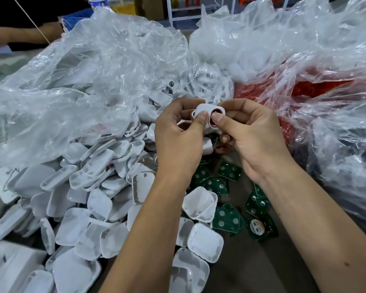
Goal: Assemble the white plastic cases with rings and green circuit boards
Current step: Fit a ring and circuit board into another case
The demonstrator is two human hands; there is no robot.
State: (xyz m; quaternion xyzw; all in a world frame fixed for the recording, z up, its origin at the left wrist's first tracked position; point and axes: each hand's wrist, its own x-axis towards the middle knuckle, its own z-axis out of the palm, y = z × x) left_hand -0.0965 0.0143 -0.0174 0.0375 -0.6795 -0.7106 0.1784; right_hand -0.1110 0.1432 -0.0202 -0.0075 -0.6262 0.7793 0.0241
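Both hands meet above the table's middle around one white plastic case [205,108] with a red ring [215,117] seated in its end. My left hand [178,134] grips the case, thumb on its side. My right hand [249,134] pinches the ring end, thumb pressing on the ring. Another red ring [222,149] hangs by my right hand's lower fingers. Green circuit boards [229,171] lie scattered on the table below the hands. A heap of white case halves [106,187] covers the left and the foreground.
Clear plastic bags [106,66] of white parts fill the back. A bag of red rings [309,89] sits at the right. Another person's arm [19,34] shows at the far left. A white box [11,269] sits at the bottom left corner.
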